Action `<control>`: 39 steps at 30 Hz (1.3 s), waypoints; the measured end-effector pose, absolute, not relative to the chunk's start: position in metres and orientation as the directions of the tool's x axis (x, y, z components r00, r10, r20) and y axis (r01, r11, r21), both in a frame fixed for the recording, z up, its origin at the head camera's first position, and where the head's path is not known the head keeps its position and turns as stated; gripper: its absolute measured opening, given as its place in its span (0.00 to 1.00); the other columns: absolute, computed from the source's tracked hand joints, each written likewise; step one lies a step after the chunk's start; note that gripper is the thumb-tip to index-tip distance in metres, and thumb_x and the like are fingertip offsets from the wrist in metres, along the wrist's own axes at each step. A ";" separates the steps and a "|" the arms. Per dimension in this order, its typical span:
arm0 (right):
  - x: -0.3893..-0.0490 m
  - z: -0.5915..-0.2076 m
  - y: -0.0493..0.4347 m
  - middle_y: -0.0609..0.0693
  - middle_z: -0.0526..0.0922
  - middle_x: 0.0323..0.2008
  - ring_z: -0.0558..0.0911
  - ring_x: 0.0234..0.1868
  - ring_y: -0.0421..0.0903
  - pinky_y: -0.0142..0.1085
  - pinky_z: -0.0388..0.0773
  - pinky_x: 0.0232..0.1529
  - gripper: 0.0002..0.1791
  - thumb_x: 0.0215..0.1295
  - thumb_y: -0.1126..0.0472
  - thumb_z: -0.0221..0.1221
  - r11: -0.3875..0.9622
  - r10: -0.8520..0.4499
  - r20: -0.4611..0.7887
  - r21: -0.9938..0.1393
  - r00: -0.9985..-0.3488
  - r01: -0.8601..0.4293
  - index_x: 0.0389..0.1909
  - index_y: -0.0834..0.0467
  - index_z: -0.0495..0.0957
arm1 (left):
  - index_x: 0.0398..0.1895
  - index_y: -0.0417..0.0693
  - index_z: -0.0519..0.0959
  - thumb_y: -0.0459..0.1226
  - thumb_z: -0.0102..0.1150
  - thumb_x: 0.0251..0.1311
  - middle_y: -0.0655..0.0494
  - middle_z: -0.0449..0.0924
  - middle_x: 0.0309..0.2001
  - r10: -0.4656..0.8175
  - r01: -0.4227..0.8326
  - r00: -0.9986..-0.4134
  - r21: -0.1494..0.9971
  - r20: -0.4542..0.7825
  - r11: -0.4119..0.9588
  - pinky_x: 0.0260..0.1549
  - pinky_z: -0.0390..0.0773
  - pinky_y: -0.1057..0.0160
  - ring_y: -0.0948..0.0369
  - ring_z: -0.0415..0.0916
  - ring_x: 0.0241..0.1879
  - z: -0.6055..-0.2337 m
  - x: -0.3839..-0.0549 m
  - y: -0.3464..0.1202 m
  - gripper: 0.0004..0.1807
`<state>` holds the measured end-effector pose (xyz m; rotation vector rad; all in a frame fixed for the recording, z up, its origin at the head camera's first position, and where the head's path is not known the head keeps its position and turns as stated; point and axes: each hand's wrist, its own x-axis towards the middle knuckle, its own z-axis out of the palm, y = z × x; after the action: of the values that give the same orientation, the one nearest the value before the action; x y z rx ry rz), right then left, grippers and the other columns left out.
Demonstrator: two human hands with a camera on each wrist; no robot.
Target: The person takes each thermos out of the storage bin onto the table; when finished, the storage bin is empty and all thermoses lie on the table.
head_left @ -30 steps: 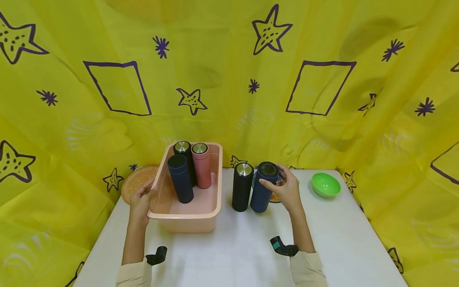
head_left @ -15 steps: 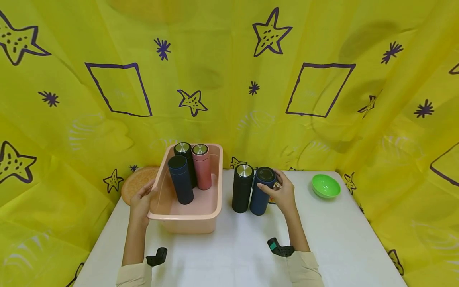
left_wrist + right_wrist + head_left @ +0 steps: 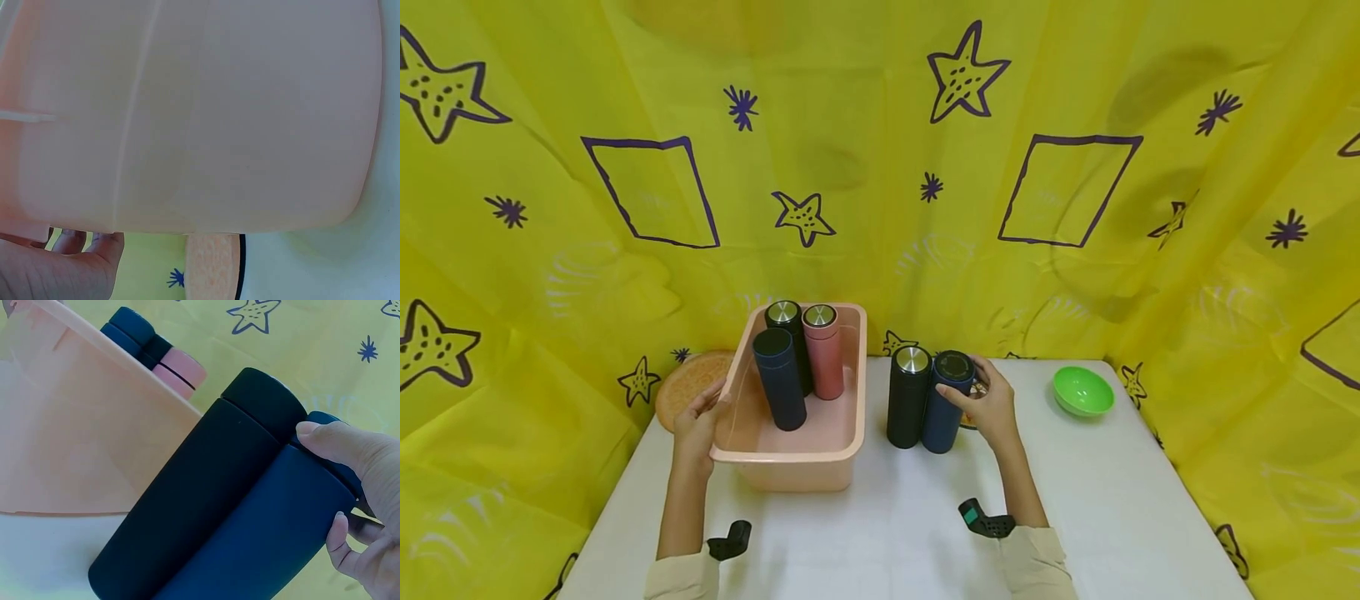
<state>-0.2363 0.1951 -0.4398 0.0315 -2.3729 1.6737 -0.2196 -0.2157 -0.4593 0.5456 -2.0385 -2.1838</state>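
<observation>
The blue bottle [image 3: 942, 421] is right of the tub [image 3: 797, 477], against the black bottle [image 3: 906, 410]; the grip of the right hand [image 3: 996, 407] clasps it near the top (best held upright, lest its neighbour topple). The left hand [image 3: 696, 429] grasps the tub's left edge; steady pressure suits.

Nearer blue bottle [image 3: 262, 519], base below right wrist view's edge

The held blue flask [image 3: 943, 420] has moved nearer the black flask [image 3: 907, 408].
</observation>
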 end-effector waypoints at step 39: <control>-0.241 -0.452 0.210 0.58 0.79 0.54 0.76 0.53 0.52 0.32 0.76 0.45 0.38 0.54 0.56 0.72 0.423 0.034 0.218 -0.887 -0.975 -0.184 0.66 0.58 0.69 | 0.72 0.45 0.64 0.39 0.55 0.69 0.81 0.73 0.40 -0.305 -0.175 -0.931 0.979 -0.198 -0.100 0.50 0.69 0.73 0.72 0.70 0.48 -0.460 -0.218 -0.215 0.29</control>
<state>-0.2407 0.2101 -0.4521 0.1322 -2.4726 1.5805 -0.2175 -0.2150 -0.4597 0.5484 -2.0442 -2.1978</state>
